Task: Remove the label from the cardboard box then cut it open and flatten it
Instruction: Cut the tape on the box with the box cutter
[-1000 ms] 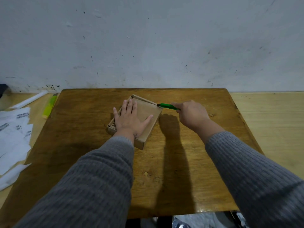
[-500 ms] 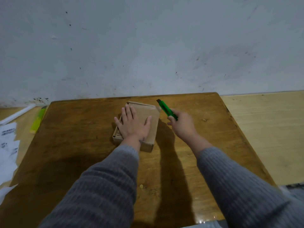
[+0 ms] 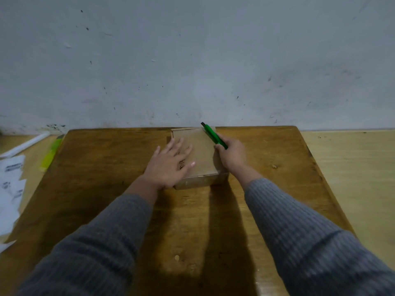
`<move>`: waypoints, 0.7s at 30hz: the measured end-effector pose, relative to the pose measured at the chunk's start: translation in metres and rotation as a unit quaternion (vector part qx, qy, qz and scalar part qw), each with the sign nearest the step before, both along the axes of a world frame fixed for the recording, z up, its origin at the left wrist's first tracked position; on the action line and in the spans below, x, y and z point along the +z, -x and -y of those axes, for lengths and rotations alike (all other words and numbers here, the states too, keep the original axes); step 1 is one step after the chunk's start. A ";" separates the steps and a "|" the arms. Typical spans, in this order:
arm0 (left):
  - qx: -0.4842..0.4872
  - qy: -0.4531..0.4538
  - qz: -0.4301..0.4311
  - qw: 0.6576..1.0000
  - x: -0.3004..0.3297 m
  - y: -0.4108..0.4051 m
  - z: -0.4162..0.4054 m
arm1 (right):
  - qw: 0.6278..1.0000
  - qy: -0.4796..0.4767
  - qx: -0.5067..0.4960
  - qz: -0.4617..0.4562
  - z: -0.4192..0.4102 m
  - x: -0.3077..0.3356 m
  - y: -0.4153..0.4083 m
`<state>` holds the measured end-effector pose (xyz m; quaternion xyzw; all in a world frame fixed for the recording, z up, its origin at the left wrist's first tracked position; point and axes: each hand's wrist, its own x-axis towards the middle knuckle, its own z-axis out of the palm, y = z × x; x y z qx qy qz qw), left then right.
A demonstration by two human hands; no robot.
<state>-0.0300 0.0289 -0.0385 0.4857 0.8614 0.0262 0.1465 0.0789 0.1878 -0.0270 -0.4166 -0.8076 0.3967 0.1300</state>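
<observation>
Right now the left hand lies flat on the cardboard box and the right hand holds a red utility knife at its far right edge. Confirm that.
Not quite: the utility knife is green, not red, as the head view shows. The rest stands: the left hand lies flat on the cardboard box, and the right hand holds the knife at its far right edge.

The box (image 3: 198,150) is plain brown cardboard, shallow and closed, lying flat at the middle of the table's (image 3: 106,159) far edge, its sides roughly square to that edge. Dark handwriting marks its top. Clear tape glints along its near side.
</observation>
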 end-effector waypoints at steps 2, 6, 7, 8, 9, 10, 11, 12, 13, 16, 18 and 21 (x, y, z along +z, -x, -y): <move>-0.021 0.013 -0.005 1.000 0.000 0.003 0.011 | 1.000 -0.003 0.029 -0.002 -0.005 0.002 0.001; -0.079 0.026 -0.022 0.996 -0.006 0.007 0.025 | 0.998 -0.050 0.025 -0.003 0.000 0.006 -0.011; -0.085 0.011 -0.027 0.996 -0.009 0.008 0.028 | 0.997 -0.076 0.030 0.000 0.002 0.007 -0.017; -0.089 -0.008 -0.029 0.996 -0.013 0.009 0.030 | 0.994 -0.098 0.040 0.001 0.003 0.008 -0.025; -0.092 -0.030 -0.026 0.995 -0.016 0.010 0.033 | 0.991 -0.118 0.057 0.000 0.005 0.010 -0.032; -0.096 -0.052 -0.020 0.994 -0.018 0.012 0.035 | 0.987 -0.140 0.079 0.004 0.007 0.011 -0.039; -0.099 -0.069 -0.012 0.993 -0.020 0.013 0.037 | 0.980 -0.168 0.105 0.017 0.009 0.013 -0.046; -0.101 -0.082 -0.007 0.991 -0.022 0.013 0.039 | 0.971 -0.195 0.130 0.038 0.013 0.013 -0.052; -0.101 -0.090 -0.003 0.991 -0.024 0.013 0.041 | 0.961 -0.222 0.152 0.059 0.019 0.014 -0.058; -0.095 -0.103 0.005 0.990 -0.026 0.011 0.041 | 0.933 -0.282 0.203 0.089 0.039 0.012 -0.067; -0.094 -0.099 0.001 0.991 -0.026 0.011 0.041 | 0.925 -0.296 0.220 0.095 0.047 0.010 -0.067; -0.097 -0.083 -0.019 0.992 -0.025 0.011 0.040 | 0.918 -0.306 0.224 0.114 0.052 0.014 -0.065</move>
